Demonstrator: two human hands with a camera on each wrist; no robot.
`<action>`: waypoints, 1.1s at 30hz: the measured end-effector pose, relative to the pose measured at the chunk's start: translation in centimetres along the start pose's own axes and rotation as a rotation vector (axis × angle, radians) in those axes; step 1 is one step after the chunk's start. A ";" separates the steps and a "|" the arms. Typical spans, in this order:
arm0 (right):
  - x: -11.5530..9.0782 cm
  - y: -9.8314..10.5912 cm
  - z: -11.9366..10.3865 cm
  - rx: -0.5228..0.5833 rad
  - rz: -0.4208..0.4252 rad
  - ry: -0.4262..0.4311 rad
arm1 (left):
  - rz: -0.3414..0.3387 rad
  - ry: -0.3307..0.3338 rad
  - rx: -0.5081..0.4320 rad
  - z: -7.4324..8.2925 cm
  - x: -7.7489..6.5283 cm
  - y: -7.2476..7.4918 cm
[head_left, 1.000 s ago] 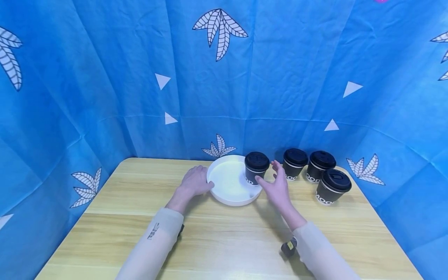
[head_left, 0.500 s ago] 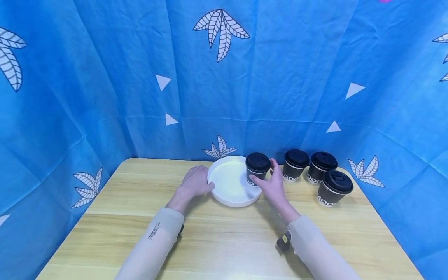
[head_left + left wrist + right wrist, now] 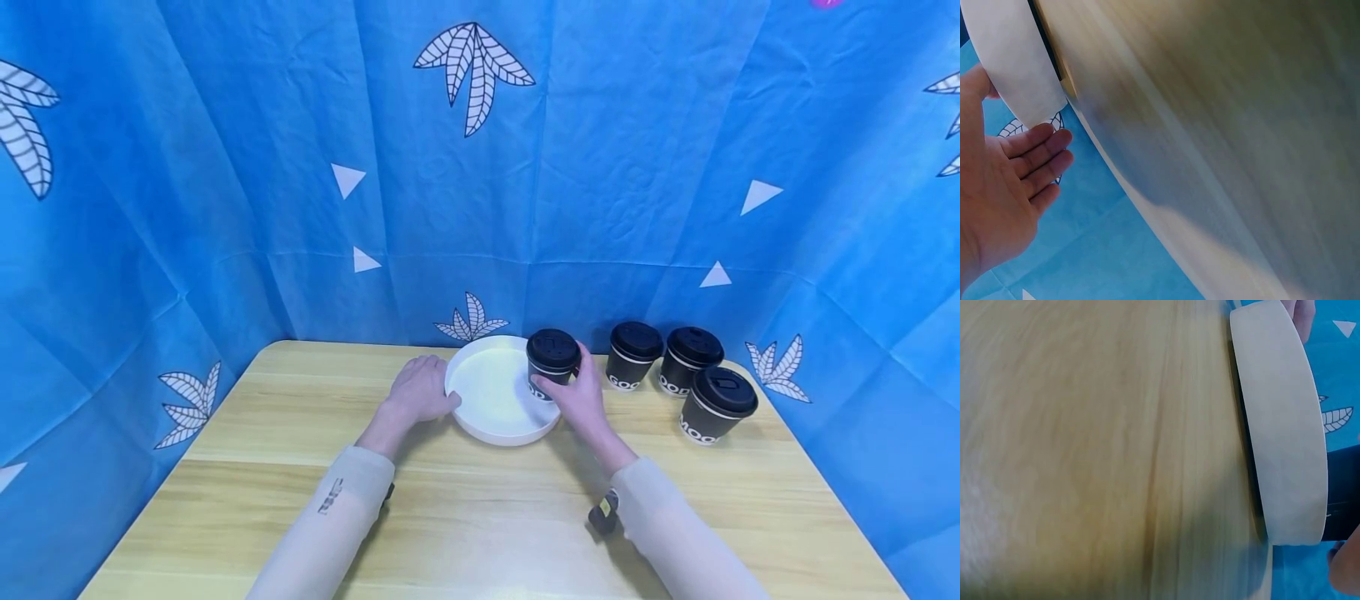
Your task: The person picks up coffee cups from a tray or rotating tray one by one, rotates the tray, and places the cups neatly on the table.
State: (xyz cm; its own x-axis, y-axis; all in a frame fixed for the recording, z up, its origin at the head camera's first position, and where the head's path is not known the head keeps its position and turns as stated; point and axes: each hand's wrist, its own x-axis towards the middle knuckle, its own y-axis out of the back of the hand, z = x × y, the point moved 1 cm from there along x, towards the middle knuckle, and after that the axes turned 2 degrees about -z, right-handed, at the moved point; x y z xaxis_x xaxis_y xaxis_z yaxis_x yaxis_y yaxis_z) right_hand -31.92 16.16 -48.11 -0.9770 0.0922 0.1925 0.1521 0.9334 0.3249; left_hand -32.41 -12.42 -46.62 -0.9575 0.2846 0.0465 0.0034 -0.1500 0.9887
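Note:
A round white tray [image 3: 487, 392] with a low wall lies near the table's back edge. My left hand [image 3: 422, 390] holds its left side, thumb at the rim and fingers along the outer wall. In the left wrist view these fingers [image 3: 1038, 156] show lightly bent beside the tray wall [image 3: 1016, 59]. My right hand [image 3: 583, 392] grips a black paper coffee cup [image 3: 550, 382] with a black lid, thumb in front and fingers round its right side. The cup is upright inside the tray's right part. In the right wrist view the tray wall [image 3: 1282, 425] hides much of the cup [image 3: 1344, 494].
Several more lidded black cups stand right of the tray: one behind my right hand [image 3: 630, 362], one farther right [image 3: 682, 367] and one nearer [image 3: 711, 412]. A blue patterned curtain [image 3: 480, 208] hangs behind the wooden table [image 3: 480, 517]. Each wrist carries a small dark camera.
My right hand has moved in from the right, its fingers and thumb closing round the cup in the tray. My left hand stays at the tray's left side.

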 end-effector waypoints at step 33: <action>-0.2 0.0 -0.2 0.028 0.017 0.015 | -0.017 0.020 -0.029 0.2 0.0 0.0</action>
State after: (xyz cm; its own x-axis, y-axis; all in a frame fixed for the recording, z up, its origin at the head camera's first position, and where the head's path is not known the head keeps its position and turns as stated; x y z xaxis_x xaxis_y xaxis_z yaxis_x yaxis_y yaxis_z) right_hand -31.70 16.09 -47.99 -0.9719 0.1031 0.2118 0.1643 0.9411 0.2956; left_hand -32.30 -12.22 -46.60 -0.9629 0.2687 0.0267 -0.0209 -0.1727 0.9847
